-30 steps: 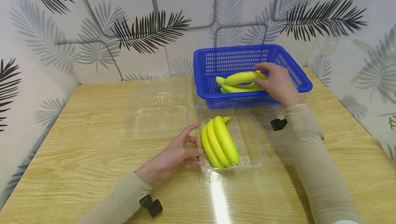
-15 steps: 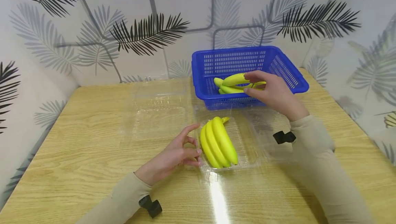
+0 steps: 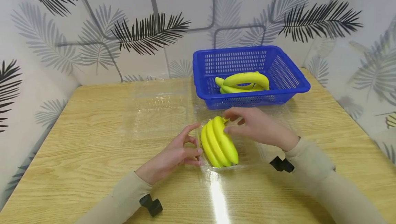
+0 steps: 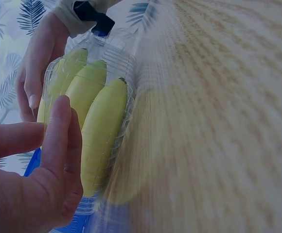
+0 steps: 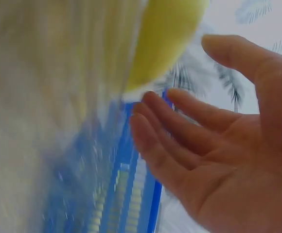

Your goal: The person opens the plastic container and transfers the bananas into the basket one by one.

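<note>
- One bunch of bananas (image 3: 219,142) lies in the open clear clamshell tray (image 3: 250,155), which sits near the middle of the surface (image 3: 92,155), just in front of the blue basket (image 3: 290,76)
- My right hand (image 3: 256,127) is at the stem end of that bunch, fingers loosely spread; the fingertips look to be touching the fruit, but I judge nothing is gripped, and the right wrist view shows an open palm with straight fingers
- My left hand (image 3: 173,155) rests on the surface at the tray's left edge, thumb and fingers relaxed and pressed lightly against the tray wall; it clasps nothing
- A second bunch of bananas (image 3: 244,81) lies in the basket, toward its near wall, well apart from both hands
- So as far as I can judge, the tray is filled with one bunch, and what is left is settling it and bringing down the lid
- The clamshell's clear lid (image 3: 157,109) lies flat and open to the left of the tray, toward the far left part of the surface
- The basket stands at the far right edge of the surface, close behind the tray, so it crowds the tray's far side
- Glare runs across the near edge of the surface, making the tray's front rim hard to read
</note>
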A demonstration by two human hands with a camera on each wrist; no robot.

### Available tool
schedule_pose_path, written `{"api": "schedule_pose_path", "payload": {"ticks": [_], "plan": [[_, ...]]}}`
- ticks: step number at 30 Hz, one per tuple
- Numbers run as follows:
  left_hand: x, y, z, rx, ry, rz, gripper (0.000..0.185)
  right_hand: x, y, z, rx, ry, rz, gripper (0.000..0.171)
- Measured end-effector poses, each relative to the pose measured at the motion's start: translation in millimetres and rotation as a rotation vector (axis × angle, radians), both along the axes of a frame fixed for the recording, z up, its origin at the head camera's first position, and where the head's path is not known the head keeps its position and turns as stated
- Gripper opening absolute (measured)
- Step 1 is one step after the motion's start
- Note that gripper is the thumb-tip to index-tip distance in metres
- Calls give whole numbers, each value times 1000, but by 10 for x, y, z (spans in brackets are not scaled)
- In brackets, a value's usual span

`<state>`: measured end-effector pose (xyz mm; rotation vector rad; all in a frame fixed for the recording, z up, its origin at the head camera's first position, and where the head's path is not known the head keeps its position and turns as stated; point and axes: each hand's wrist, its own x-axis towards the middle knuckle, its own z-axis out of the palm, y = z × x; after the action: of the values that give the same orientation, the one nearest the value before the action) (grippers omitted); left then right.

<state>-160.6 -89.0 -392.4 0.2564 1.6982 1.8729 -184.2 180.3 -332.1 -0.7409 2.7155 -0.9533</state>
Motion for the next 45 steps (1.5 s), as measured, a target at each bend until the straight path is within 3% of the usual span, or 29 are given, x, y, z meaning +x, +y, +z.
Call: {"api": "schedule_pose_path", "payload": {"ticks": [10, 19, 29, 37, 45], "plan": [[-11, -5, 38, -9, 4, 1, 84, 171, -274, -95, 48, -64, -95, 70], [5, 2, -7, 17, -5, 1, 84, 183, -259, -62, 41, -82, -133, 62], [-5, 14, 14, 10, 6, 0, 82, 141, -47, 114, -25, 12, -44, 35], [0, 11, 8, -2, 8, 4, 81, 120, 26, 193, -135, -10, 26, 33], [12, 11, 15, -4, 2, 8, 81, 81, 110, 278, -173, 17, 58, 34]]}}
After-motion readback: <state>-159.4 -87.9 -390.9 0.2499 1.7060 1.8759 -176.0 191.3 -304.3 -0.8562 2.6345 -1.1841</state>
